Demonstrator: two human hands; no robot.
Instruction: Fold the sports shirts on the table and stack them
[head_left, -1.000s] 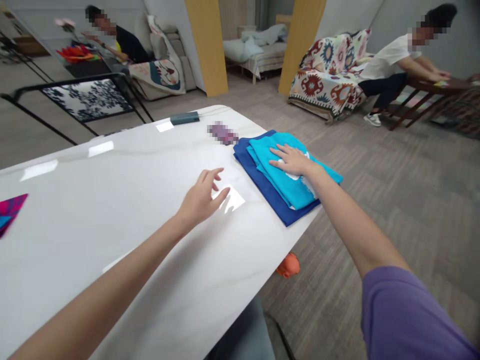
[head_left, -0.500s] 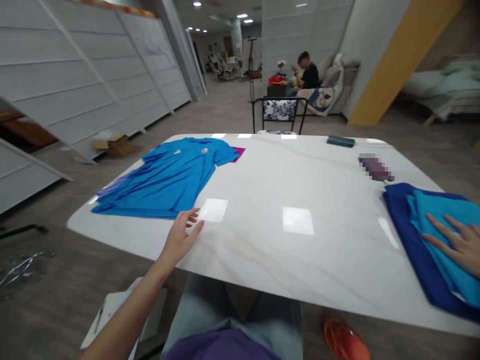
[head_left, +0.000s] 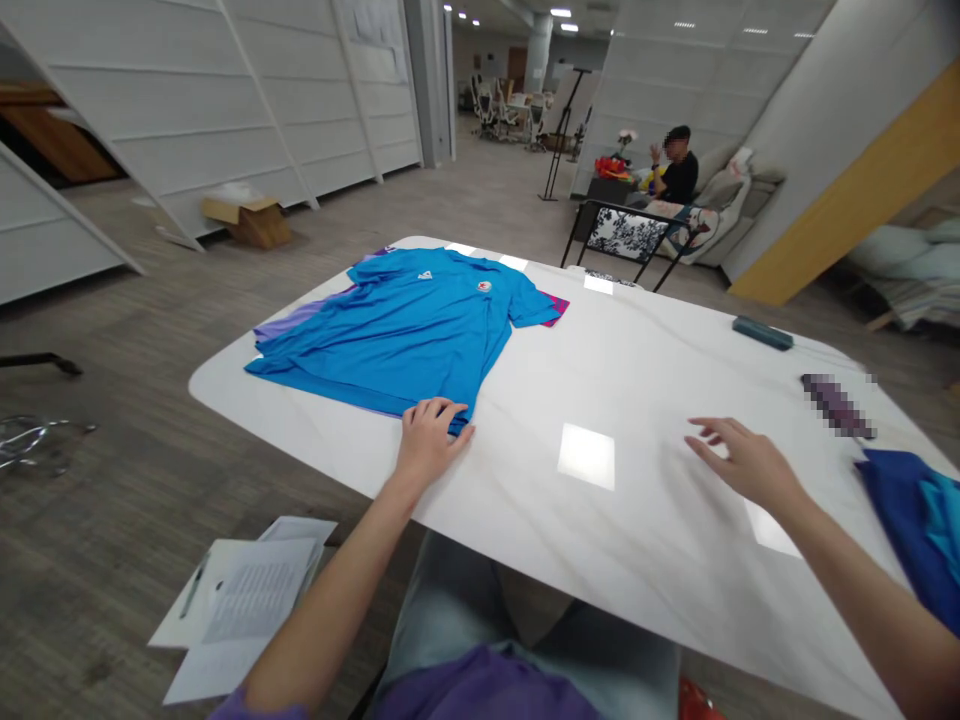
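A blue short-sleeved shirt point(head_left: 397, 330) lies spread on the left part of the white table point(head_left: 540, 520), with purple and pink cloth showing beneath its edges. My left hand point(head_left: 431, 440) rests at the shirt's near right corner, fingers curved over the hem and thumb apart; whether it pinches the cloth is unclear. Over the table to the right, my right hand point(head_left: 739, 460) hovers with its fingers apart and holds nothing. At the right edge lies folded dark blue cloth point(head_left: 900, 500) with lighter blue cloth point(head_left: 946, 510) on top.
A dark case point(head_left: 763, 333) and a blurred purplish object point(head_left: 836, 405) lie on the table's far right. Beyond the table stands a black-framed chair point(head_left: 626, 235), and a person point(head_left: 679, 170) sits farther back. Papers point(head_left: 255, 590) are below the table at the left.
My left hand has reached the shirt's near corner. My right hand has left the folded cloth and moved left over the table. The view has turned left.
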